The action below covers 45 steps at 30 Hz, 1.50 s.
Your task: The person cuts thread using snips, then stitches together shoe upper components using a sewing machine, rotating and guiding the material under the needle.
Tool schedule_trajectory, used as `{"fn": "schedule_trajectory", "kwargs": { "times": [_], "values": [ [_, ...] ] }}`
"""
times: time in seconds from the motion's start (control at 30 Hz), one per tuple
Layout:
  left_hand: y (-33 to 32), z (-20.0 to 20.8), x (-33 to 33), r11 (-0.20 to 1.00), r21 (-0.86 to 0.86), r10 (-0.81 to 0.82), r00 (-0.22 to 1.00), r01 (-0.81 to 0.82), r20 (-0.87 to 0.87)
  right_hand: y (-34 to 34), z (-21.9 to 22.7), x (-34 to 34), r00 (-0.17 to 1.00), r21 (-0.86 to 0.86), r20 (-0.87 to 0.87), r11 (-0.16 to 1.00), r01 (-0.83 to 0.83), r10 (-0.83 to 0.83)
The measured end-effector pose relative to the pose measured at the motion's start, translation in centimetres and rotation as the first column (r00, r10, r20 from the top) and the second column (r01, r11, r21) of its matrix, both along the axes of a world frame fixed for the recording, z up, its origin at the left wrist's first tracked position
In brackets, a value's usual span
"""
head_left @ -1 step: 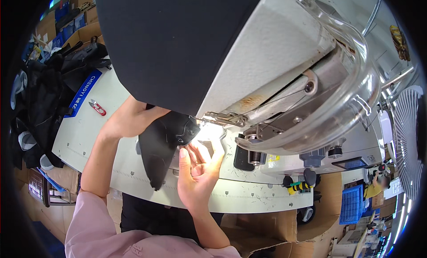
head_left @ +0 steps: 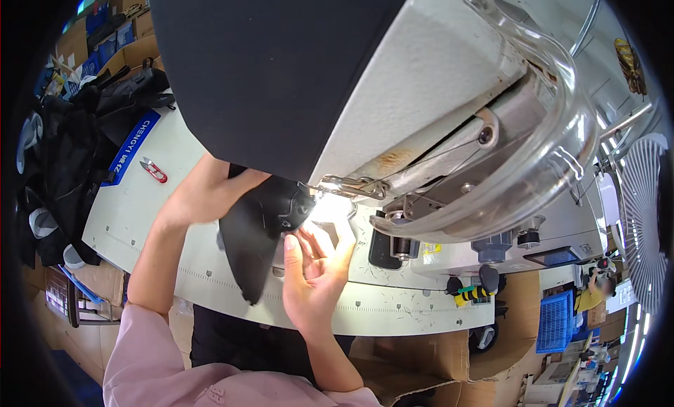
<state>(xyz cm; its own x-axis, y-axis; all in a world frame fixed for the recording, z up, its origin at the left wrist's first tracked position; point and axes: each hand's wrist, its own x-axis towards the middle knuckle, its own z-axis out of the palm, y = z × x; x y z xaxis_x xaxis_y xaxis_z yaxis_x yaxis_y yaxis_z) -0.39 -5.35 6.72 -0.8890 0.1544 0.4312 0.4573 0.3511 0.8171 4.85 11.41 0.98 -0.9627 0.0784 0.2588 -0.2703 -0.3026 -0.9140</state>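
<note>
A black fabric piece (head_left: 249,231) lies under the sewing machine head (head_left: 414,84), its narrow end pointing toward me. Stitching and a small shaped edge show near the brightly lit needle area. My left hand (head_left: 200,196) rests on the piece's far left part with the thumb stretched out; the machine head hides its other fingertips. At the near right edge of the piece, my right hand (head_left: 316,274) has its thumb and bent fingers closed at the fabric's edge. Glare washes out some fingertips. The needle itself cannot be made out.
Red-handled thread snips (head_left: 154,170) lie on the white table (head_left: 210,256), left of my left hand. Black goods (head_left: 67,154) are piled at the far left. A clear curved guard (head_left: 562,154) juts out at the right. A cardboard box (head_left: 502,323) stands below the table's right end.
The black piece's near tip sits very slightly lower and further right. My right hand has shifted a touch to the right. My left hand is nearly unmoved.
</note>
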Motion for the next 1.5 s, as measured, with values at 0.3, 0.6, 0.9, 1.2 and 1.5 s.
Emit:
{"fn": "schedule_trajectory", "kwargs": {
  "times": [0.3, 0.6, 0.9, 1.2, 1.5],
  "values": [
    [0.5, -1.0, 1.2, 0.982, 0.133, 0.132, 0.991, -0.133, 0.022, 1.2, 1.3, 0.3, 0.999, 0.171, 0.036, 0.985, -0.039, 0.033],
    [2.4, -0.8, 3.4, 0.951, 0.165, 0.271, 0.961, -0.26, -0.047, 1.9, 1.7, 0.2, 1.0, 0.115, 0.025, 0.993, -0.004, 0.002],
    [2.6, 0.6, 5.9, 0.942, 0.053, 0.334, 0.942, -0.332, -0.036, 3.8, -0.8, -0.2, 0.988, 0.073, 0.141, 0.996, 0.049, -0.059],
    [4.1, 2.4, 3.8, 0.895, -0.31, 0.192, 0.906, -0.319, -0.377, 4.4, -3.6, -2.9, 0.652, -0.104, 0.348, 0.719, -0.687, 0.674],
    [5.6, -1.7, 2.8, 0.913, -0.116, 0.383, 0.92, -0.39, -0.076, 5.8, 0.9, 0.5, 0.862, 0.392, 0.306, 0.771, -0.502, 0.405]
  ]
}}
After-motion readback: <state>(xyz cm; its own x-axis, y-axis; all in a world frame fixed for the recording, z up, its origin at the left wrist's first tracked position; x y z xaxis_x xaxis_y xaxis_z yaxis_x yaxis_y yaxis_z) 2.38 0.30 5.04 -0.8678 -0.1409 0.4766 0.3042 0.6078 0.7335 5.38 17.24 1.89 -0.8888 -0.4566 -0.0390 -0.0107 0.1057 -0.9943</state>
